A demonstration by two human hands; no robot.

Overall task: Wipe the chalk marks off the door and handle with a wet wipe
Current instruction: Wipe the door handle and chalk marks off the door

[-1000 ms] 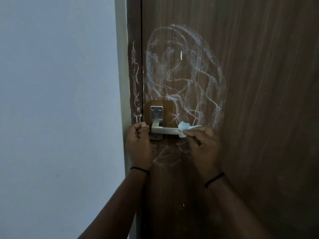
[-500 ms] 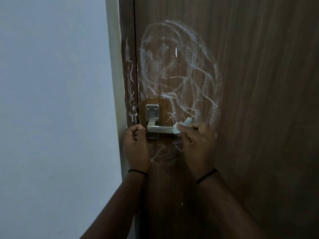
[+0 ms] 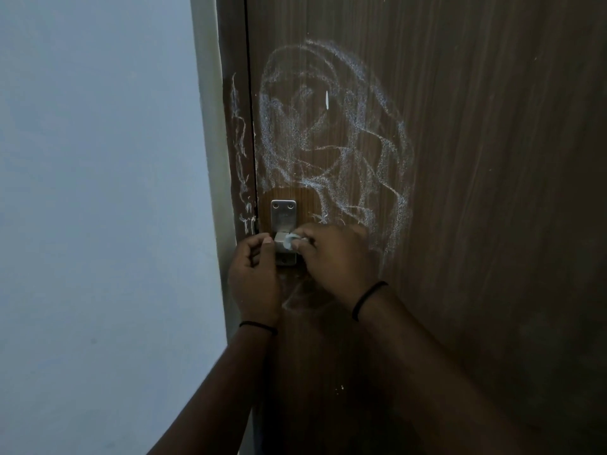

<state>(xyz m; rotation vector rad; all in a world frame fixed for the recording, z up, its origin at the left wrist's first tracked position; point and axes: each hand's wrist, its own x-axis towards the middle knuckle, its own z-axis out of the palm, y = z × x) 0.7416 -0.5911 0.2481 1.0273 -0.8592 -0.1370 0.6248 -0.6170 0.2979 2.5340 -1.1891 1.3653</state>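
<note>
The brown wooden door (image 3: 460, 192) fills the right and middle of the view, shut against its frame (image 3: 235, 126). To the left stands a pale bluish wall (image 3: 98, 192). A big looping tangle of white chalk marks (image 3: 345, 142) covers the door above the handle, running down its right side, and a thinner line of scribble climbs the frame just left of the door's edge. Fainter chalk strokes show low on the door, under the hands. A small patch of wood right above the handle plate looks clean and darker than the chalked area around it.

The left hand (image 3: 254, 277) is held near the door's edge, just left of the handle, its fingers curled in toward the palm; in this dim light I cannot tell whether they grip anything. A thin black band (image 3: 259, 326) circles that wrist. The right hand (image 3: 335, 261) reaches in from the right and lies over the lever, its fingers pinching a small crumpled wet wipe (image 3: 290, 241). A like black band sits on the right wrist.

The metal handle (image 3: 283, 221) sits close to the door's left edge, its upright plate showing two screws at the top. The wipe is pressed against the lever right where it meets the plate, between the two hands.
</note>
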